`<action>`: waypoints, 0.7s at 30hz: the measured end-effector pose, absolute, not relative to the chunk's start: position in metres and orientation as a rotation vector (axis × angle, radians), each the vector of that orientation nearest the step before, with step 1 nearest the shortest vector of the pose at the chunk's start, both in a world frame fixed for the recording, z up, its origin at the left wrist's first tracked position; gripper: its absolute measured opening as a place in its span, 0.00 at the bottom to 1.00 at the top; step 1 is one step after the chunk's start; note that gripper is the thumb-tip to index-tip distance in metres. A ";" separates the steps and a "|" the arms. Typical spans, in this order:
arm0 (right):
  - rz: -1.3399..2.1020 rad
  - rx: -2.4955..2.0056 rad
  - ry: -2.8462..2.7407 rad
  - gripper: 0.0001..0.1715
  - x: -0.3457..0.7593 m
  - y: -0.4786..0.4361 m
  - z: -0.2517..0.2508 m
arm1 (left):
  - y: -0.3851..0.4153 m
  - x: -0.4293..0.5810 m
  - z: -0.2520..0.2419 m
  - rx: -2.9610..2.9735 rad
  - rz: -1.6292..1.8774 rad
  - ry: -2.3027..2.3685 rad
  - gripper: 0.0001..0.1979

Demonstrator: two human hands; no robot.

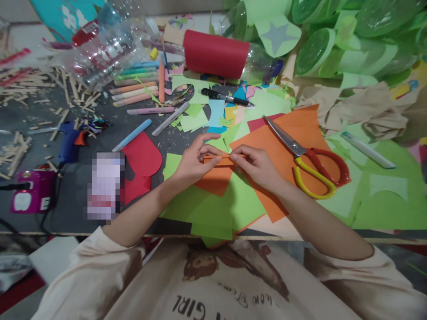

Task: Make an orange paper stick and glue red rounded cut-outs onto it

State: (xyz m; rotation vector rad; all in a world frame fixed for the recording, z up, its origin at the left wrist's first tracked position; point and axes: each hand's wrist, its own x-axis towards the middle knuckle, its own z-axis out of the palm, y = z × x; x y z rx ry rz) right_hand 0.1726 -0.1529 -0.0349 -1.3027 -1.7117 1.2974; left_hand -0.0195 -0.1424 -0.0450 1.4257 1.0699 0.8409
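Fingers (210, 166) pinching 1 orange strip (226, 162), 1 pair of scissors (296, 149)

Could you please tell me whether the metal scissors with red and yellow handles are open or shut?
Shut: the scissors lie with their metal blades together, ending in a single narrow tip.

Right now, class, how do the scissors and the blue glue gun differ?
The scissors lie at right, the glue gun at left. The scissors have red and yellow handles; the glue gun is blue with an orange trigger. The scissors rest mostly on orange paper, the glue gun on the dark tabletop. Neither is being held.
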 end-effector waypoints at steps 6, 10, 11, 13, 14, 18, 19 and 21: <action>1.241 -1.305 -1.699 0.11 0.172 -0.153 -0.034 | -0.142 -0.020 -0.042 1.455 0.811 1.085 0.18; 1.215 -1.275 -1.750 0.10 0.172 -0.153 -0.033 | -0.142 -0.019 -0.040 1.443 0.831 1.118 0.21; 1.193 -1.255 -1.783 0.10 0.171 -0.153 -0.034 | -0.142 -0.019 -0.039 1.432 0.843 1.114 0.22; 1.135 -1.217 -1.845 0.10 0.169 -0.155 -0.034 | -0.143 -0.019 -0.037 1.386 0.865 1.108 0.24; 1.112 -1.205 -1.861 0.10 0.168 -0.156 -0.034 | -0.143 -0.018 -0.036 1.353 0.872 1.105 0.25; 1.107 -1.231 -1.785 0.11 0.161 -0.164 -0.030 | -0.146 -0.014 -0.032 1.175 0.894 1.083 0.28; 1.123 -1.248 -1.742 0.11 0.159 -0.167 -0.029 | -0.147 -0.013 -0.031 1.122 0.901 1.079 0.27; 1.193 -1.275 -1.645 0.12 0.156 -0.171 -0.027 | -0.149 -0.010 -0.032 1.018 0.912 1.074 0.25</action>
